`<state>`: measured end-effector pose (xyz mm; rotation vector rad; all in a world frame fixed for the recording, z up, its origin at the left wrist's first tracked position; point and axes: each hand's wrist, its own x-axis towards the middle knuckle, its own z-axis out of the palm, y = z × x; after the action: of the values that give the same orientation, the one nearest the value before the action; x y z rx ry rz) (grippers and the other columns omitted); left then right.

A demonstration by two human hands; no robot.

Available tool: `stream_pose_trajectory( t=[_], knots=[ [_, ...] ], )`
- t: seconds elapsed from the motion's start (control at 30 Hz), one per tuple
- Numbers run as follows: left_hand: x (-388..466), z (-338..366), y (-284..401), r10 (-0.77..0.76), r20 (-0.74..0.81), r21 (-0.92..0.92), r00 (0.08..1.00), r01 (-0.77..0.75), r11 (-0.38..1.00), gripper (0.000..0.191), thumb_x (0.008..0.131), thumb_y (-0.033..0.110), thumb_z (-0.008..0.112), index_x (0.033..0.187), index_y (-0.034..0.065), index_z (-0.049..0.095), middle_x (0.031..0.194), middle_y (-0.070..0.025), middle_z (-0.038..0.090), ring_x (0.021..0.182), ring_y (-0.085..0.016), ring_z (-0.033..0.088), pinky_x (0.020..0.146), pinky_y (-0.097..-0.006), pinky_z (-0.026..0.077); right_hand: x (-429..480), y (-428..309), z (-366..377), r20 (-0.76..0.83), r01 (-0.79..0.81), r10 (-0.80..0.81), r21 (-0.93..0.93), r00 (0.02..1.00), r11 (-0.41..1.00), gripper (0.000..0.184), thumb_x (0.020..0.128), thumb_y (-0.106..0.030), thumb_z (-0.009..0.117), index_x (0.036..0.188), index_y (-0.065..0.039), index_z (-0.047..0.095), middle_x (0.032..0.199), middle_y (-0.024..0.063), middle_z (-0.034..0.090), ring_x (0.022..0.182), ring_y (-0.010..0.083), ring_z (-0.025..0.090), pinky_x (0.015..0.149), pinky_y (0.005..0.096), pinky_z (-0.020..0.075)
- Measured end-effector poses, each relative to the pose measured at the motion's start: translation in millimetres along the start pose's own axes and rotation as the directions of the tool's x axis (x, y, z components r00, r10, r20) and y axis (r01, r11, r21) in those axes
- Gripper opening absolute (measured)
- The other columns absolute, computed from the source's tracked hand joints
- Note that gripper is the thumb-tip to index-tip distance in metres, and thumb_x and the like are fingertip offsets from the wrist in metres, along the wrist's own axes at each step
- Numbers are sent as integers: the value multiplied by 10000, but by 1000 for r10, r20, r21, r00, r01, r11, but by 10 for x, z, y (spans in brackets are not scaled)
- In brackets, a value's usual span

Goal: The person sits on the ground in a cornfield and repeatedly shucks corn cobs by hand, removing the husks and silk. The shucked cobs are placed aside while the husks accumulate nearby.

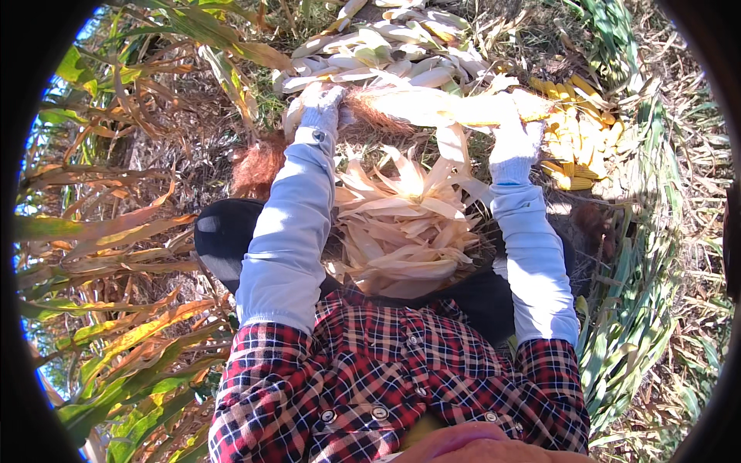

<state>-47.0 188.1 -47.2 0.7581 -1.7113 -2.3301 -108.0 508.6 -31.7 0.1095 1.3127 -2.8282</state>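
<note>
My right hand, in a whitish glove, is closed around a corn ear with pale husk. The ear lies crosswise, its reddish silk towards my left hand. Yellow kernels show by the right glove, and a loose strip of husk hangs below. My gloved left hand is beside the silk end, next to pale husk; glare and the hand's own back hide its grip. Between my legs lies a heap of stripped dry husks.
Unhusked corn ears are piled ahead. Bare yellow cobs lie at the right, beside cut green stalks. Standing corn leaves crowd the left. Reddish silk lies near my left knee.
</note>
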Motion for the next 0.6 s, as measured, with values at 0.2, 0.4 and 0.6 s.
stream_pose_trajectory(
  t=[0.2, 0.4, 0.6],
  knots=[
    [477, -736, 597, -55, 61, 511, 997, 16, 859, 164, 963, 197, 665, 856, 76, 641, 641, -5, 552, 460, -111, 444, 403, -293, 345, -81, -46, -89, -42, 26, -29, -71, 999, 997, 345, 946, -110, 688, 1262, -15, 590, 1124, 142, 685, 998, 273, 704, 847, 414, 601],
    [876, -2240, 938, -242, -71, 863, 968, 181, 471, 385, 897, 298, 749, 1218, 100, 673, 847, -78, 686, 713, -194, 623, 633, -367, 492, -153, 90, 32, -32, 9, -13, -117, 999, 993, 349, 939, -103, 697, 1258, -12, 591, 1122, 142, 686, 999, 271, 704, 845, 415, 600],
    [966, -2506, 923, -108, -285, 956, 952, 291, 42, 642, 912, 387, 726, 1440, 89, 514, 1215, -145, 707, 1123, -275, 629, 1015, -415, 453, -177, 176, 34, -50, 6, -14, -160, 999, 987, 353, 932, -97, 705, 1255, -10, 593, 1121, 143, 687, 1000, 269, 705, 843, 416, 599]
  ],
)
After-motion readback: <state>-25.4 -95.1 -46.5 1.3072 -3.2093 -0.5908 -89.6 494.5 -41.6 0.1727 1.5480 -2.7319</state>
